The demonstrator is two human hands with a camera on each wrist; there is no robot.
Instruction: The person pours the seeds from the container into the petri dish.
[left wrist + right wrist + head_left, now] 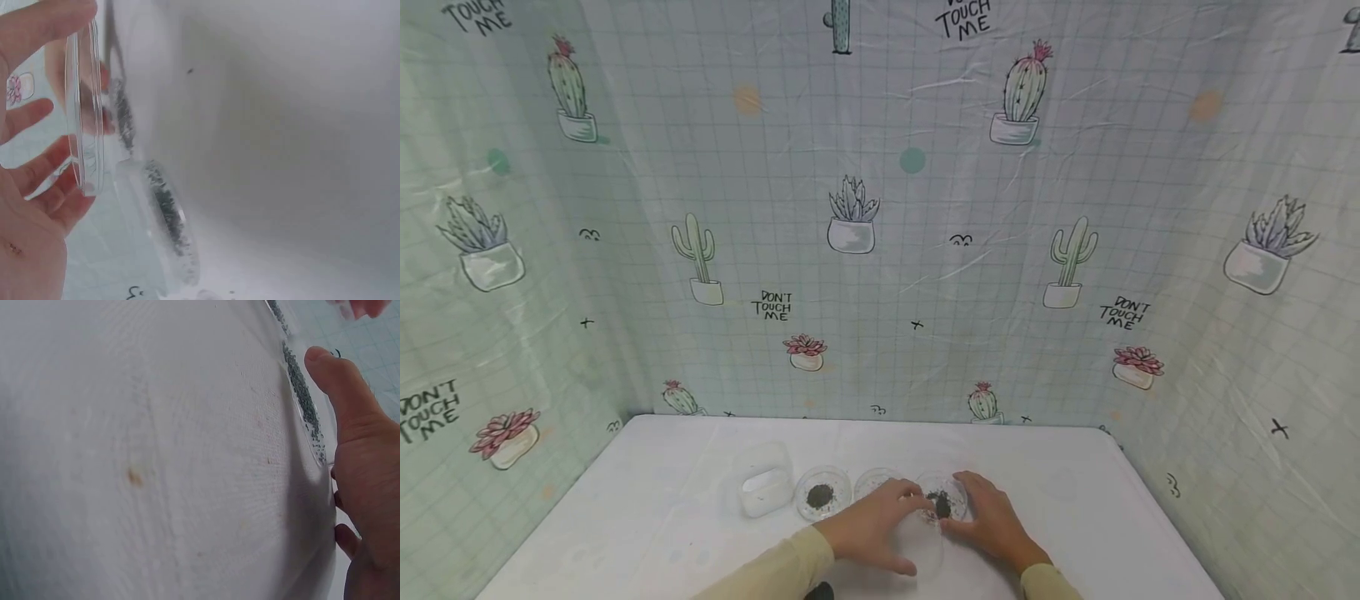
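Observation:
My left hand (871,525) holds a clear round petri dish lid (86,112) by its rim, thumb on one side and fingers on the other. Tilted on edge in the left wrist view, the lid is only faintly visible in the head view. My right hand (996,523) grips the rightmost petri dish (953,488), thumb (331,365) and fingers on either side of it. Dark granules (942,503) lie in that dish. To its left stands another clear dish (872,479), partly hidden behind the left hand.
A third petri dish (801,477) with a dark heap of granules stands further left. Beside it is clear plasticware (766,492), its exact kind unclear. A dark object (820,592) shows at the bottom edge. Patterned sheets (880,275) surround the white table (662,500).

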